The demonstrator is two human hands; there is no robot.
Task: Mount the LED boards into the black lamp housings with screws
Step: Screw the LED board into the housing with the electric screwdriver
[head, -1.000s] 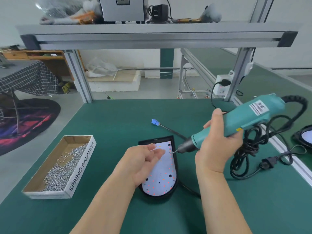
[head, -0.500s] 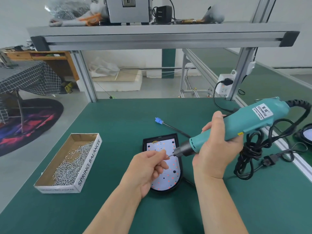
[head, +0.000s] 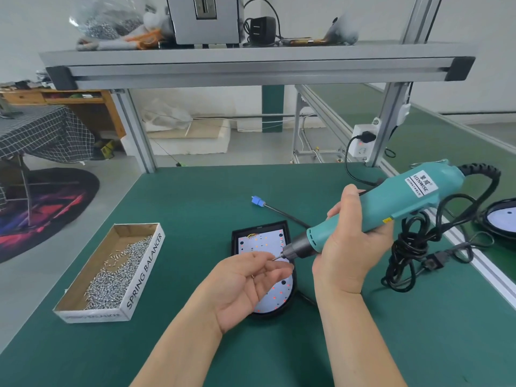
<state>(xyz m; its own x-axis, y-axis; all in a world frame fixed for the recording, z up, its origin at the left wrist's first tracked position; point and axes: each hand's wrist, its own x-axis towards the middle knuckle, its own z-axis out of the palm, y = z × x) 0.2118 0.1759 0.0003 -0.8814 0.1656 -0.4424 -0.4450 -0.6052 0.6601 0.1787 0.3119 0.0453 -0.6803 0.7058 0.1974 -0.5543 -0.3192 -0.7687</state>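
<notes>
Near the left edge of the green desk (head: pixel 195 191) sits a shallow cardboard box (head: pixel 145 272) marked SPRING BALANCER, with a heap of small silver screws (head: pixel 111 283) in its near half. Toward the middle, the left hand (head: pixel 245 286) reaches in from the near edge, palm turned up and cupped, fingers loosely bent, thumb and fingertips apart. A tiny speck lies on the palm, too small to name. The hand hovers over the near part of the black lamp housing (head: pixel 235 247), which lies flat at the desk's middle with the white LED board (head: pixel 262 243) seated inside it. Behind it, a thin cable ends in a blue connector (head: pixel 257 201). The right hand (head: pixel 349 247) wraps its fingers round the barrel of a teal electric screwdriver (head: pixel 405 196), held slanted with the nose down to the left. The bit (head: pixel 277 257) meets the left thumb's tip above the board. The tool's black cord (head: pixel 413 247) lies coiled toward the right edge, where a second housing (head: pixel 499 216) shows partly.
</notes>
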